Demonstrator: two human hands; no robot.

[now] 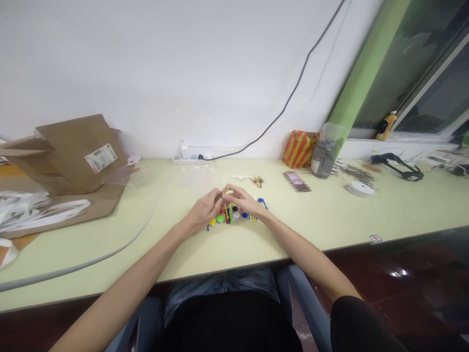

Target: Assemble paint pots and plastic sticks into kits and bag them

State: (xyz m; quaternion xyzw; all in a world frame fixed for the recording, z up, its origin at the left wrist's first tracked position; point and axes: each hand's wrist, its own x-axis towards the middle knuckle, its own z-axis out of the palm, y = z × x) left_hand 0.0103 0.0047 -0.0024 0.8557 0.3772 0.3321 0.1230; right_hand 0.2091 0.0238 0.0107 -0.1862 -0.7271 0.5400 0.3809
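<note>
My left hand (203, 211) and my right hand (242, 200) meet over the middle of the pale green table (330, 220), fingertips pinched together on a small thin coloured piece (226, 191) that is too small to name. Just below the hands lies a row of small round coloured parts (230, 216), green, yellow, black, white and blue, with red and green sticks among them. A blue piece (261, 201) lies beside my right hand. A few more thin coloured sticks (257, 181) rest farther back on the table.
Cardboard box (75, 154) and white straps (32, 210) at left; a grey cable (91, 259) curves along the table. A power strip (190, 157) sits by the wall. At right are a striped bag (298, 149), a grey jar (322, 159), a tape roll (361, 188) and scattered metal bits (353, 171).
</note>
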